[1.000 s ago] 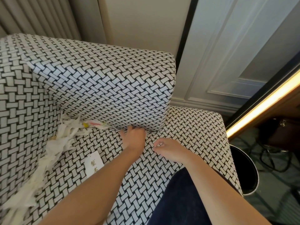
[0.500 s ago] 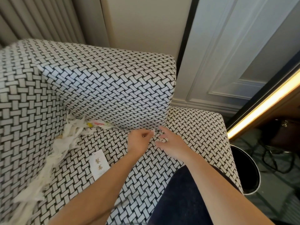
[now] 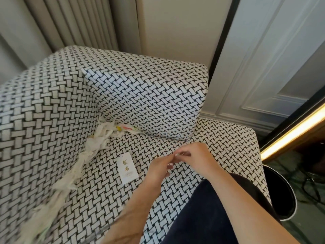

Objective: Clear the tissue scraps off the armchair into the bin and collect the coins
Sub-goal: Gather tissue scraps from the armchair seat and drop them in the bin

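The black-and-white woven armchair [image 3: 219, 138] fills the view. Torn white tissue scraps [image 3: 98, 138] lie along the crease between seat and left side, trailing to the lower left [image 3: 58, 187]. A bit of coloured wrapper [image 3: 125, 128] sticks out under the back cushion. My left hand [image 3: 161, 167] and right hand [image 3: 195, 155] meet above the middle of the seat. Their fingertips pinch a small pale piece [image 3: 177, 154]; I cannot tell whether it is a coin or a scrap. The black bin [image 3: 281, 196] with a pale rim stands at the chair's right side.
A white paper tag with gold characters [image 3: 127, 169] lies on the seat left of my hands. My dark-clothed leg [image 3: 207, 213] rests on the seat's front. Curtains, wall panelling and a lit strip [image 3: 290, 132] stand behind and to the right.
My left hand has pulled back out of the gap under the back cushion with its fingers curled. My right hand rose off the seat to meet it, and the fingertips now touch.
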Tool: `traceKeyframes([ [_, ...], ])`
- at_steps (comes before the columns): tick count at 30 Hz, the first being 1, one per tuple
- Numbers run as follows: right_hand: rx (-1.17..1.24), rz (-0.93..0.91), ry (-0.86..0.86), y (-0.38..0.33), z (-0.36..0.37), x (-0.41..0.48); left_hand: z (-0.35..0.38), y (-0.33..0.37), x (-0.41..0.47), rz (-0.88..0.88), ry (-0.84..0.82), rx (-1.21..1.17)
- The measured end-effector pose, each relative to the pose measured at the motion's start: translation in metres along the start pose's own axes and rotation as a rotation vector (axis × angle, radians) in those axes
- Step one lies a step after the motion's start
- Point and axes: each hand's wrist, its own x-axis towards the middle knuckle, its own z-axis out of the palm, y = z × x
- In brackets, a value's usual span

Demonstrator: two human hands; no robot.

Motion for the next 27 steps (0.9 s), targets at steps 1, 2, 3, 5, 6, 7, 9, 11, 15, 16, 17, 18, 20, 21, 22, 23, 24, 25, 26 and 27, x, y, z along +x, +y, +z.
traceKeyframes([
  [1, -0.023, -0.006, -0.006, -0.001, 0.001, -0.002, -0.004, -0.001, -0.005, 0.046, 0.025, 0.090],
  [2, -0.032, -0.007, -0.006, -0.001, 0.001, -0.003, -0.008, -0.004, -0.006, 0.106, 0.063, 0.200],
  [3, -0.031, -0.009, -0.002, 0.000, 0.001, -0.004, -0.015, -0.010, -0.007, 0.180, 0.128, 0.340],
  [5, -0.027, -0.003, 0.011, 0.000, -0.001, -0.007, -0.035, -0.025, -0.005, 0.307, 0.319, 0.684],
  [6, -0.027, 0.000, 0.020, 0.000, -0.002, -0.008, -0.045, -0.033, -0.004, 0.322, 0.417, 0.848],
  [7, -0.026, 0.002, 0.033, 0.001, -0.002, -0.009, -0.054, -0.041, -0.003, 0.297, 0.490, 0.975],
  [9, -0.027, 0.004, 0.051, 0.001, -0.003, -0.009, -0.070, -0.054, -0.001, 0.208, 0.526, 1.094],
  [11, -0.024, 0.003, 0.056, 0.001, -0.003, -0.010, -0.079, -0.064, 0.002, 0.151, 0.485, 1.140],
  [15, 0.021, 0.018, 0.113, 0.001, -0.006, -0.014, -0.084, -0.073, 0.001, 0.220, 0.468, 1.203],
  [16, 0.034, 0.023, 0.138, 0.000, -0.007, -0.016, -0.082, -0.073, 0.000, 0.266, 0.482, 1.191],
  [17, 0.046, 0.025, 0.164, 0.001, -0.009, -0.018, -0.078, -0.072, -0.002, 0.320, 0.494, 1.185],
  [18, 0.052, 0.026, 0.183, 0.001, -0.010, -0.020, -0.076, -0.071, -0.004, 0.365, 0.506, 1.185],
  [20, 0.046, 0.021, 0.226, 0.002, -0.014, -0.026, -0.070, -0.068, -0.005, 0.410, 0.499, 1.210],
  [21, 0.055, 0.021, 0.253, 0.002, -0.016, -0.028, -0.070, -0.066, -0.005, 0.418, 0.490, 1.210],
  [22, 0.091, 0.031, 0.280, 0.003, -0.019, -0.031, -0.068, -0.064, -0.004, 0.435, 0.475, 1.185],
  [23, 0.145, 0.041, 0.303, 0.004, -0.024, -0.035, -0.065, -0.060, -0.003, 0.464, 0.454, 1.145],
  [24, 0.195, 0.048, 0.319, 0.005, -0.030, -0.039, -0.062, -0.057, -0.002, 0.490, 0.426, 1.099],
  [25, 0.228, 0.047, 0.327, 0.006, -0.035, -0.043, -0.060, -0.053, -0.002, 0.505, 0.400, 1.052],
  [26, 0.248, 0.047, 0.331, 0.008, -0.042, -0.049, -0.056, -0.049, -0.001, 0.495, 0.374, 0.999],
  [27, 0.262, 0.047, 0.336, 0.012, -0.049, -0.056, -0.051, -0.045, 0.001, 0.470, 0.351, 0.938],
])
